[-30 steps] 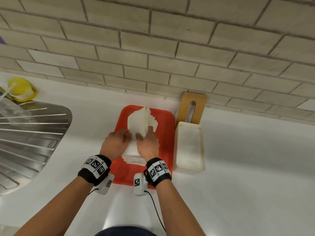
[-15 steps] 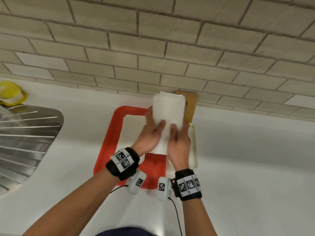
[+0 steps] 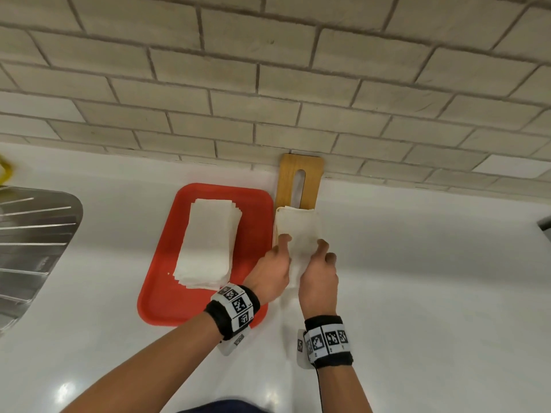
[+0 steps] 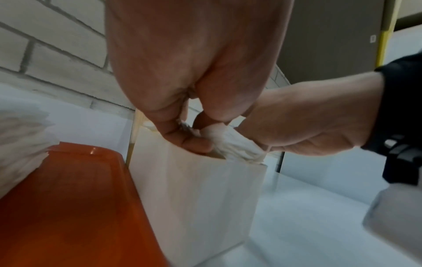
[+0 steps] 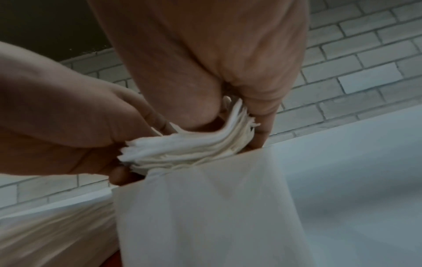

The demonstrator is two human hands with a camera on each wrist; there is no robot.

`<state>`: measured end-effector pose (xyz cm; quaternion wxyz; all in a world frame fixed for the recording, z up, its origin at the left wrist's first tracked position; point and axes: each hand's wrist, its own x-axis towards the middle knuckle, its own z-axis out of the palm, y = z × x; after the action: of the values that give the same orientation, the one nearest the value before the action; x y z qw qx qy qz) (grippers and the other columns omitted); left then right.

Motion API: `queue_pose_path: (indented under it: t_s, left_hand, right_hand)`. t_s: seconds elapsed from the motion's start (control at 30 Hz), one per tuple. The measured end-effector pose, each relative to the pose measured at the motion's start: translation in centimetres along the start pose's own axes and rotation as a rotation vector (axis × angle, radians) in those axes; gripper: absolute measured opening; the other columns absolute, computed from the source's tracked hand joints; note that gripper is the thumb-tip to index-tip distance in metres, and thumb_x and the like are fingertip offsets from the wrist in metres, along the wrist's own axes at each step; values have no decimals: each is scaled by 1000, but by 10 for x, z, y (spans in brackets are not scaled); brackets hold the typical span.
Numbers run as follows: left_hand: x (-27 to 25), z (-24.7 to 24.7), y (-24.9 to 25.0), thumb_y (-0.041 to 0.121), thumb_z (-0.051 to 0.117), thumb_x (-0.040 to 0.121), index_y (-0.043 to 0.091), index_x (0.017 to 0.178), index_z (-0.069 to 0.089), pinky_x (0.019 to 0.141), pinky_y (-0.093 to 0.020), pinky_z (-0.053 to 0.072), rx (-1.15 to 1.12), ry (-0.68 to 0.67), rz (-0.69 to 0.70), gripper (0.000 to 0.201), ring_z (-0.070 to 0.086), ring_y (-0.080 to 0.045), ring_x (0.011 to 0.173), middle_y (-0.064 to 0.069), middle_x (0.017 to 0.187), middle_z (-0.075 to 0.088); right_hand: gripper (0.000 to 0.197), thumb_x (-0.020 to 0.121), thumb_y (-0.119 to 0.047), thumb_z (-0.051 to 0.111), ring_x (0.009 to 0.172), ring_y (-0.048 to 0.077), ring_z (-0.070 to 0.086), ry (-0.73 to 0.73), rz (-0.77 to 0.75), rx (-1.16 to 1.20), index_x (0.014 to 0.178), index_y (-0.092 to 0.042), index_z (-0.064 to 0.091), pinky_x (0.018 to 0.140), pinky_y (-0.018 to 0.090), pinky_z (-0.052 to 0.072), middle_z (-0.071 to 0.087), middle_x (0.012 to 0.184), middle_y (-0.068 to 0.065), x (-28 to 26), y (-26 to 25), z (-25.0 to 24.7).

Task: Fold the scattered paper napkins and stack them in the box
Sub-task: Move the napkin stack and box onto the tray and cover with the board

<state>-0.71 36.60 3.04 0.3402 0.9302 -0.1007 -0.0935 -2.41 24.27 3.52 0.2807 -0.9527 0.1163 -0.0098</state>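
Observation:
Both hands hold one folded bundle of white napkins from its two sides, over the white box. My left hand pinches the bundle's left edge and my right hand grips its right edge. In the wrist views the bundle's layered near end bows between the fingers, just above the box's rim. From the head view the box is almost wholly hidden under the bundle and hands. A second stack of napkins lies on the red tray, left of the box.
A wooden board leans on the brick wall behind the box. A steel sink drainboard lies at far left, with a yellow object behind it. White counter stretches to the right of the box.
The two hands lifted a bundle of napkins off the stack on the tray, carried it right and lowered it to the box. The head view has shifted right.

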Motion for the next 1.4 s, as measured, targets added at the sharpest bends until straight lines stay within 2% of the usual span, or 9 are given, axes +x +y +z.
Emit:
queue_pose_path:
  t_s: [0.27,0.33,0.4,0.5,0.6,0.77,0.97,1.2,1.4]
  left_hand:
    - [11,0,-15,26,61,99,12,118,65,82,-45,58,432,261,244,24,55,-31,105,-13,123,51]
    - [21,-2,-18,36,62,101,13,134,62,103,-51,55,387,99,300,41,52,-34,134,-14,147,48]
    - [29,0,-17,52,54,105,18,161,40,126,-56,31,448,-162,218,67,21,-30,162,-12,173,22]
    - [39,0,-17,70,40,104,31,171,12,129,-65,14,546,-339,100,83,-8,-22,166,-4,179,-11]
    - [53,-5,-17,81,47,94,40,169,6,127,-69,9,556,-407,62,95,-13,-23,165,-4,178,-18]
    - [69,0,-19,98,64,63,24,170,-5,126,-72,9,574,-420,2,147,-8,-27,165,-1,179,-8]
    - [79,7,-16,100,69,50,14,170,5,124,-71,17,675,-367,37,161,9,-38,159,-5,177,8]
    - [69,6,-5,99,67,56,5,167,12,124,-75,11,811,-300,54,155,28,-43,155,-19,172,22]
    - [46,-7,5,59,83,81,10,150,49,122,-79,11,833,-334,50,92,47,-33,142,-16,147,51]
  right_hand:
    - [25,95,-8,71,99,39,69,106,-359,-176,119,-10,72,83,44,59,65,120,15,42,22,-34]
    - [32,101,-15,65,122,30,65,-154,-434,-137,133,-17,68,102,43,55,62,140,6,80,15,-43]
    - [45,109,-31,54,148,22,48,-503,-484,-270,154,-28,53,124,49,36,45,165,-5,112,8,-42]
    - [62,113,-49,39,163,24,24,-733,-499,-569,171,-35,19,129,70,8,10,179,-14,140,8,-31]
    - [72,112,-54,36,161,30,29,-764,-550,-747,173,-31,5,126,76,3,0,180,-13,153,5,-26]
    - [130,80,-63,79,162,33,26,-868,-526,-803,171,-36,-9,126,75,4,-1,180,-10,155,-7,-31]
    - [178,48,-74,95,167,26,-2,-803,-528,-812,166,-18,-26,127,75,1,-16,179,-4,133,13,-7]
    - [167,55,-71,94,167,31,-1,-709,-484,-866,170,-17,-14,123,80,-1,-10,180,7,112,1,-16]
    - [117,90,-70,69,162,34,27,-533,-532,-972,172,-22,1,122,81,8,8,177,24,57,11,-12]
